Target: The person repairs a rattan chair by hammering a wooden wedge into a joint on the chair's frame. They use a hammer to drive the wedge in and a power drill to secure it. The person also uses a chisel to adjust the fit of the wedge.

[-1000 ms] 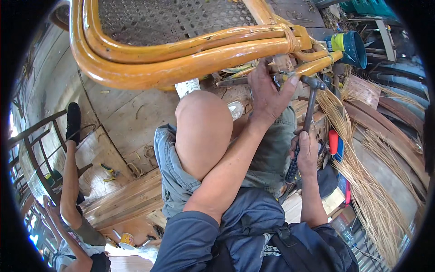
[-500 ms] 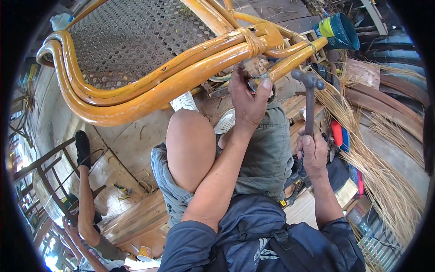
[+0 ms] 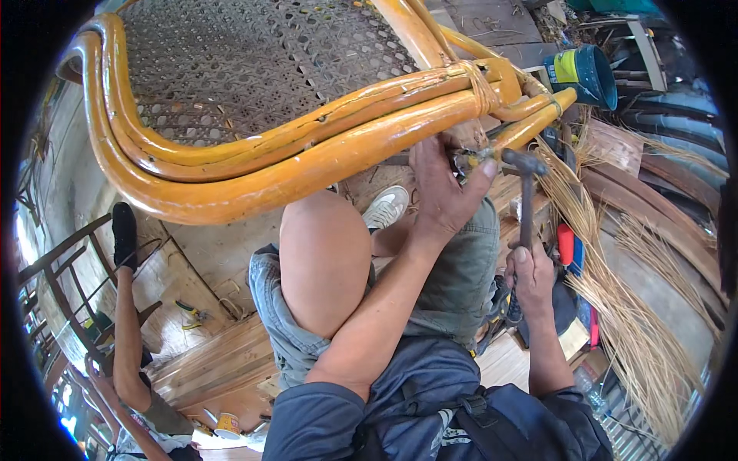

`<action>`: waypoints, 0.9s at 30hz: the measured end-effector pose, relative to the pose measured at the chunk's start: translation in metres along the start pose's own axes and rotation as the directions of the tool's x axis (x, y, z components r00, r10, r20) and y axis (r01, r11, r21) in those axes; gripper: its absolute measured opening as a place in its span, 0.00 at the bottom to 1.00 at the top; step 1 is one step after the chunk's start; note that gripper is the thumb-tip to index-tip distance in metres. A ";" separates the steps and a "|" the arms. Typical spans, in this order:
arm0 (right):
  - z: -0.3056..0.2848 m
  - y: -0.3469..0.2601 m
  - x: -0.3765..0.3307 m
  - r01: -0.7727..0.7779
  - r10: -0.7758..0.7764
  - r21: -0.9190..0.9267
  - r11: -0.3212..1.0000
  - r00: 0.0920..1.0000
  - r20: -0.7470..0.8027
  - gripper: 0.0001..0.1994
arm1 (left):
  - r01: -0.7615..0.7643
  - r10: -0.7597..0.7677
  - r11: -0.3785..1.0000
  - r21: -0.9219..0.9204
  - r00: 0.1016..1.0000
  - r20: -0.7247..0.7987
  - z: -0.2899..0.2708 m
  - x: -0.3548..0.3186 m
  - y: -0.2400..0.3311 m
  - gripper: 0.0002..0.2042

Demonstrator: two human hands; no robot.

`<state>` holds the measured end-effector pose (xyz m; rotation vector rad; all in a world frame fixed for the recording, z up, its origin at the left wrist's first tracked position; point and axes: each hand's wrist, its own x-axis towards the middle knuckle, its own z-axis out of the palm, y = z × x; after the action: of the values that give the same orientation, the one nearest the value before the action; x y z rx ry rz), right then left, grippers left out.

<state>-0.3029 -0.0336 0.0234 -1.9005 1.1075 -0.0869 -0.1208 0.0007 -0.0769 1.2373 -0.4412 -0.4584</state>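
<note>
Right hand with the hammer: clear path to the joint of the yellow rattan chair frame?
Probably yes. The right hand holds the dark metal hammer with its head beside the yellow rattan chair frame; only the left hand, pinching there, crowds it.

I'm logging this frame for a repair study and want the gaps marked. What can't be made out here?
- Head view: whatever the left hand pinches against the rattan chair frame is too small and covered by its fingers.
- Head view: the hammer handle's lower end is hidden inside the right hand.
- Head view: the blue can contents face away.
</note>
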 end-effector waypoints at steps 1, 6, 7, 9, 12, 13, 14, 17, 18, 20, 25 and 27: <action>-0.002 -0.003 -0.001 0.013 -0.012 0.042 0.999 1.000 -0.018 0.20 | -0.002 0.002 1.000 0.000 1.000 0.001 0.000 0.000 0.002 0.35; -0.001 -0.004 -0.008 0.133 -0.099 0.253 0.958 0.985 -0.143 0.20 | -0.087 0.089 0.995 0.042 0.995 -0.041 0.001 0.001 0.004 0.36; -0.005 0.004 -0.004 0.014 -0.006 0.111 0.994 0.998 -0.069 0.23 | 0.018 -0.018 0.999 0.028 1.000 -0.024 0.001 -0.002 0.009 0.36; -0.006 0.005 0.002 -0.049 0.049 0.030 0.998 0.999 0.009 0.24 | -0.021 0.021 1.000 -0.022 0.999 -0.025 0.000 0.000 0.012 0.36; -0.004 0.004 0.005 -0.052 0.053 -0.009 0.999 0.997 0.054 0.26 | 0.010 -0.010 1.000 0.008 1.000 0.005 -0.002 -0.001 0.019 0.36; 0.000 0.008 0.006 -0.042 0.041 0.007 0.999 0.998 0.054 0.26 | 0.040 -0.040 0.998 -0.044 0.999 0.003 -0.002 0.000 0.019 0.36; 0.003 0.013 0.005 -0.031 0.030 0.023 0.999 0.998 0.052 0.26 | 0.070 -0.069 0.993 -0.097 0.998 0.004 -0.002 0.000 0.018 0.36; 0.009 0.015 0.003 -0.056 0.054 0.047 0.997 0.997 0.051 0.27 | 0.137 -0.133 0.983 -0.127 0.990 0.040 -0.002 -0.002 0.021 0.35; 0.010 0.015 0.003 -0.058 0.055 0.057 0.997 0.997 0.052 0.28 | 0.167 -0.161 0.978 -0.129 0.986 0.051 -0.003 -0.001 0.022 0.34; 0.011 0.013 0.000 -0.074 0.072 0.037 0.997 0.996 0.046 0.28 | 0.184 -0.172 0.977 -0.109 0.979 0.110 -0.007 0.002 0.026 0.32; 0.004 0.006 0.000 -0.098 0.098 0.003 0.995 0.993 0.064 0.29 | 0.131 -0.132 0.991 0.014 0.983 0.129 -0.007 -0.001 0.028 0.32; 0.004 0.007 -0.003 -0.097 0.097 0.001 0.995 0.993 0.061 0.28 | 0.129 -0.119 0.985 -0.113 0.989 0.093 0.000 -0.007 0.015 0.31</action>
<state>-0.3074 -0.0303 0.0166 -1.8312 1.1554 0.0231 -0.1253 0.0081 -0.0631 1.1370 -0.4056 -0.6371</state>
